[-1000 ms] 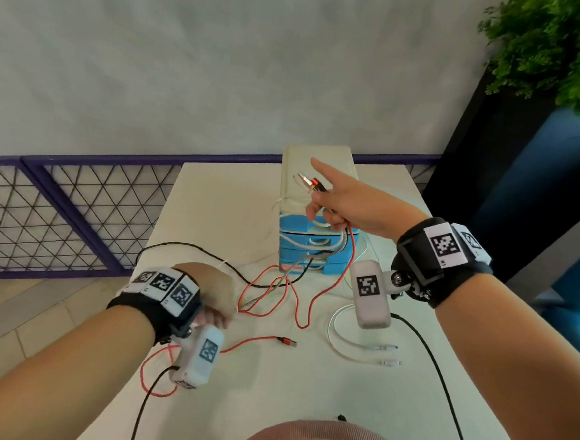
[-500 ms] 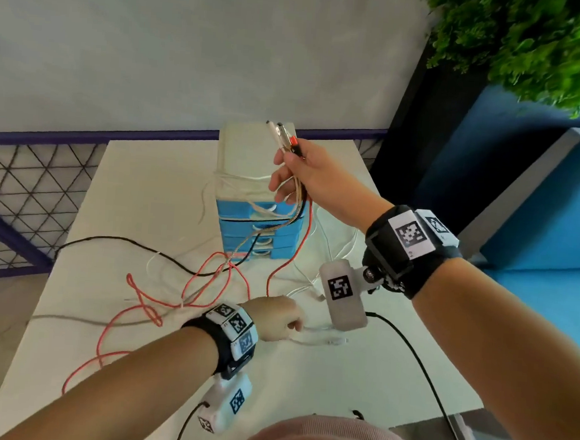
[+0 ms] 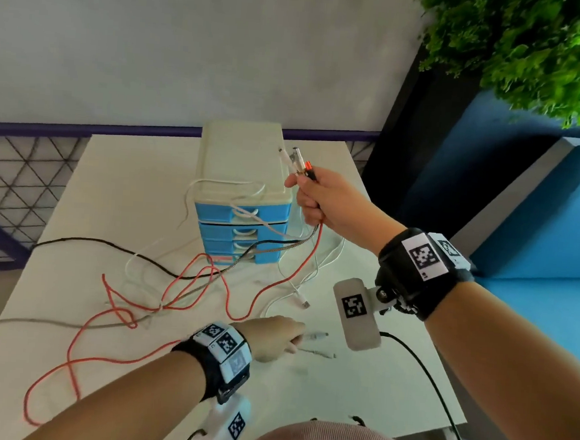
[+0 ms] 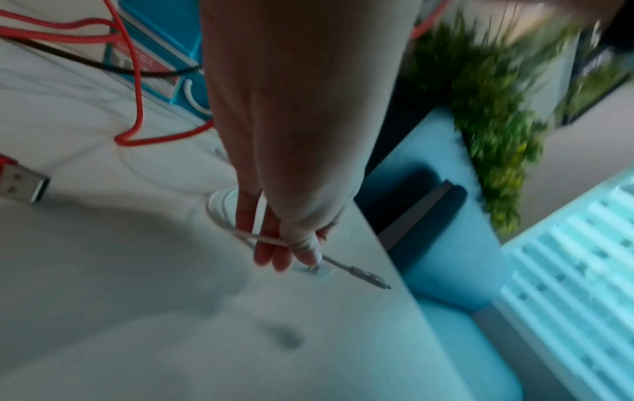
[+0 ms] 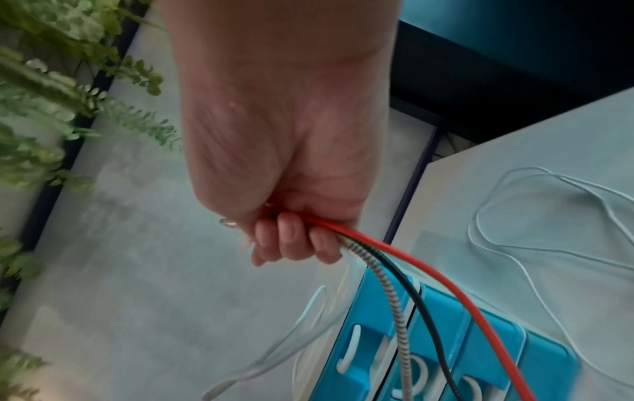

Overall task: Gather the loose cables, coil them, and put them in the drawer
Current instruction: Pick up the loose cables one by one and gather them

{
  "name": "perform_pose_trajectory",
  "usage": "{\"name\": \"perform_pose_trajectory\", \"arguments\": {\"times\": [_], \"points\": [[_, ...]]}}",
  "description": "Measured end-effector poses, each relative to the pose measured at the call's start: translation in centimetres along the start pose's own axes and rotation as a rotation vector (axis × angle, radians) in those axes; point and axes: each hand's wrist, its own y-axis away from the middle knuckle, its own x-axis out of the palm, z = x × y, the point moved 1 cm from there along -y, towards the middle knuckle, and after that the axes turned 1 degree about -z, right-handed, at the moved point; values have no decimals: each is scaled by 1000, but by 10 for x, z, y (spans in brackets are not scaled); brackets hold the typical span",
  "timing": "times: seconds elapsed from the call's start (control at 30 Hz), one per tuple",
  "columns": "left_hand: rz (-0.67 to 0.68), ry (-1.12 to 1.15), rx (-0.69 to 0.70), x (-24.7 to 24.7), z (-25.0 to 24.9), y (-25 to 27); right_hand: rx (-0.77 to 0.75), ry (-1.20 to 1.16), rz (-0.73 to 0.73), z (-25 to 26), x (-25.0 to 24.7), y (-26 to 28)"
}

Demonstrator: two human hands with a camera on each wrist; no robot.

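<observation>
My right hand (image 3: 312,195) is raised beside the blue drawer unit (image 3: 241,228) and grips a bundle of cable ends; red (image 5: 394,252), black, braided (image 5: 384,282) and white cables hang from its fist (image 5: 291,238). Their plugs (image 3: 299,162) stick up above the thumb. Red (image 3: 188,281), black (image 3: 108,245), grey and white cables trail over the white table (image 3: 113,180). Low at the front, my left hand (image 3: 273,339) pinches a thin white cable (image 4: 261,238) near its plug (image 4: 367,278). All drawers look closed.
The drawer unit stands at the table's far middle, by a purple rail (image 3: 82,133). A green plant (image 3: 534,48) and blue seat (image 3: 540,210) lie to the right. A red USB plug (image 4: 20,184) lies on the table left of my left hand.
My left hand crossed from the red cable at the left to the white cable ends at the front. My right hand lifted the bundle of plugs slightly and curled its pointing finger in.
</observation>
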Motion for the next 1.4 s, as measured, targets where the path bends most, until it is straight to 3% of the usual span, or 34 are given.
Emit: {"name": "perform_pose_trajectory", "arguments": {"times": [0.07, 0.17, 0.3, 0.37, 0.43, 0.73, 0.83, 1.0, 1.13, 1.27, 1.33, 1.4], "points": [[-42, 217, 4, -18, -8, 20, 17, -80, 26, -4, -4, 2], [-213, 416, 111, -53, -17, 55, 24, -132, -13, -9, -6, 0], [-576, 766, 241, -109, -24, 104, -10, -224, -33, -2, 9, -6], [-799, 849, 237, -136, -27, 124, -24, -276, -10, 5, 21, -6], [-927, 870, 210, -155, -30, 137, -49, -347, 12, 12, 39, -7], [-1059, 886, 40, -160, -14, 150, -149, -475, 43, 30, 108, -14], [-1003, 849, 31, -159, -6, 156, -200, -460, 35, 32, 118, -17], [-688, 743, -17, -133, 19, 175, -255, -553, -190, 51, 108, -36], [-442, 581, -151, -83, 78, 198, -321, -536, -359, 59, 73, -43], [-163, 299, -404, -41, 140, 221, -355, -507, -452, 61, 50, -40], [-144, 312, -474, -36, 151, 229, -332, -443, -456, 61, 48, -39], [-265, 351, -487, -46, 149, 227, -278, -310, -430, 59, 54, -40]]}}
